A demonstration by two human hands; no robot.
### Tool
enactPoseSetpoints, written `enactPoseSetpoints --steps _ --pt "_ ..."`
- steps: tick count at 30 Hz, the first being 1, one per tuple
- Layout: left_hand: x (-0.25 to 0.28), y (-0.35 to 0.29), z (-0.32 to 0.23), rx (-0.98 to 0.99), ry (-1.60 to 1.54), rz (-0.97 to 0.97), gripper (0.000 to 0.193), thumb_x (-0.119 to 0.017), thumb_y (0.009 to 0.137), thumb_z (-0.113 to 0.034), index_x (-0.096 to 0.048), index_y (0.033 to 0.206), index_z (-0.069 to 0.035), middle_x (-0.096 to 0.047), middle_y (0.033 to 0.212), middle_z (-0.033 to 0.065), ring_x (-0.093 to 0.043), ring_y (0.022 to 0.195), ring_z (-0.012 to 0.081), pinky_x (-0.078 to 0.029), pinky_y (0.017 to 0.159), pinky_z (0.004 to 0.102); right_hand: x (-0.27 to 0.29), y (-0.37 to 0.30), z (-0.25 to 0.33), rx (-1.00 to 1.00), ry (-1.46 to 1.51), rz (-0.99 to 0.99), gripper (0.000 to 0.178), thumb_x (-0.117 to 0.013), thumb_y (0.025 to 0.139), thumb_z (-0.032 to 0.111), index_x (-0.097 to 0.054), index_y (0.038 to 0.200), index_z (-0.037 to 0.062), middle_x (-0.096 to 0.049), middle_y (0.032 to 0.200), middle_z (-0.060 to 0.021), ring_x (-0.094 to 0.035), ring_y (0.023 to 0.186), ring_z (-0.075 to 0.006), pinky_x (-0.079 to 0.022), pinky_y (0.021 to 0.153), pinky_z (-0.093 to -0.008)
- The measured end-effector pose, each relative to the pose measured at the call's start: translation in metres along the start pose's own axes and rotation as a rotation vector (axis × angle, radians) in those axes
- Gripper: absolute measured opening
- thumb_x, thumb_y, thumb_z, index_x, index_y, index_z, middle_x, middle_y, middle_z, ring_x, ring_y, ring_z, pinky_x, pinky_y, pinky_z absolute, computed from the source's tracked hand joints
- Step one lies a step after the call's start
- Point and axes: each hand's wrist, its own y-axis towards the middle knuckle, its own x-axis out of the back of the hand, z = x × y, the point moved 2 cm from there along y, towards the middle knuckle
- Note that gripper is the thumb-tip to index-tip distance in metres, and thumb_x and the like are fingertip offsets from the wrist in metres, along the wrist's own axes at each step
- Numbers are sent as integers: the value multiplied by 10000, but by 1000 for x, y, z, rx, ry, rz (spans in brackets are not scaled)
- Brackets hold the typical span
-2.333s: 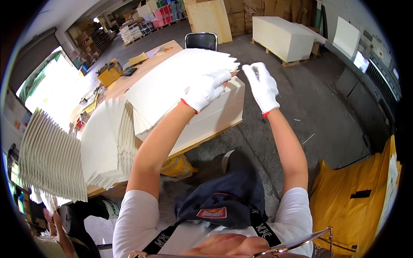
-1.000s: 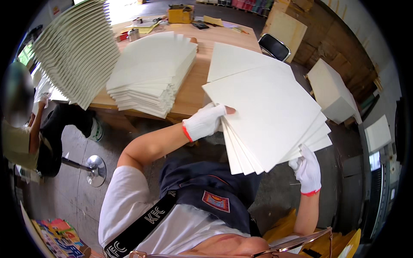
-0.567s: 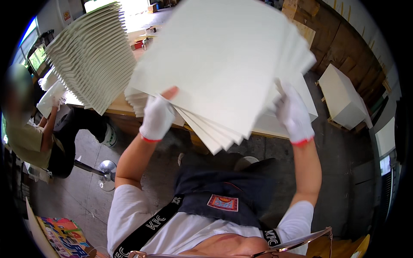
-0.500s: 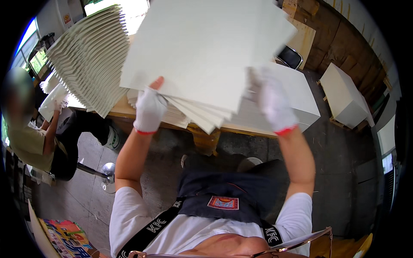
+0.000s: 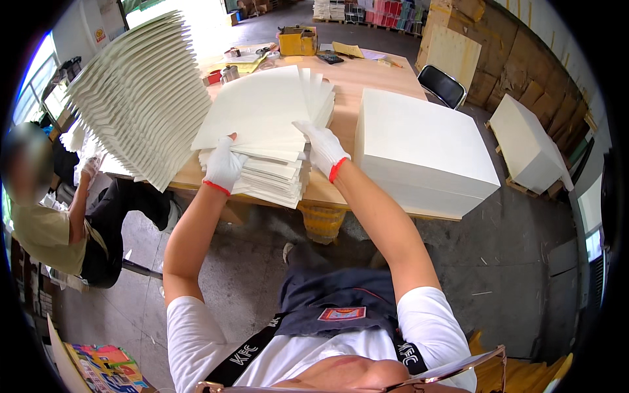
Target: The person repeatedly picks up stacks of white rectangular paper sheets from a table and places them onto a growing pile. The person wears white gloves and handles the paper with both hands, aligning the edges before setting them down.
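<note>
White sheets of stiff paper (image 5: 252,108) lie fanned in a loose pile at the front of the table. My left hand (image 5: 224,165), in a white glove with a red cuff, is closed on the pile's left front edge, its thumb on top. My right hand (image 5: 325,147), gloved alike, lies against the right front corner with its fingers stretched out. Beneath both hands sits a lower part of the pile (image 5: 272,180), its edges uneven. Left of it leans a tall, stepped stack of white sheets (image 5: 141,98). A squared block of white sheets (image 5: 426,141) stands to the right.
On the wooden table (image 5: 386,75) behind are a yellow box (image 5: 297,40), a calculator (image 5: 330,58) and a metal canister (image 5: 229,74). A black chair (image 5: 441,86) stands at its right side. Another person (image 5: 49,216) sits at the left. A pallet stack (image 5: 527,141) is far right.
The raised batch of sheets has come down onto the pile beside the stepped stack. My right hand has moved left and down to the pile's right corner; my left hand stays at the left edge.
</note>
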Motion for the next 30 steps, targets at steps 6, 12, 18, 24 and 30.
enactPoseSetpoints --steps 6,12,18,24,30 --pt "-4 -8 6 -119 -4 -4 374 -640 903 -83 -545 1265 -71 -574 1259 81 -583 1184 295 -477 977 522 -2 -10 7 12 -28 42 568 -753 897 292 -539 1310 -35 -528 1214 -115 -617 1060 -240 -571 888 -388" --pt "-3 -7 10 -146 -28 -62 351 -656 891 -98 -564 1227 -65 -583 1239 92 -586 1163 300 -493 965 497 1 1 4 5 -85 15 568 -742 907 297 -534 1312 -41 -550 1170 -104 -619 1059 -236 -566 868 -379" --pt "12 -1 5 -71 -122 157 329 -693 856 -137 -586 1164 -89 -615 1142 47 -608 1080 240 -470 1023 456 5 -9 0 18 3 123 532 -682 957 339 -532 1317 -24 -564 1231 -129 -618 1030 -224 -552 858 -380" --pt "69 -72 20 1 -509 162 366 -592 955 -178 -547 1295 -51 -607 1277 108 -556 1243 298 -374 1142 487 102 -133 -30 -251 -66 433 357 -643 1000 327 -647 1163 9 -682 986 -45 -645 832 -125 -547 699 -315" --pt "-49 -190 78 -407 142 571 452 -553 954 -101 -483 1374 51 -517 1441 243 -499 1361 363 -320 1189 510 246 -282 40 -346 -610 242 419 -497 1059 299 -592 1324 -12 -732 1077 -134 -723 844 -191 -609 723 -309"
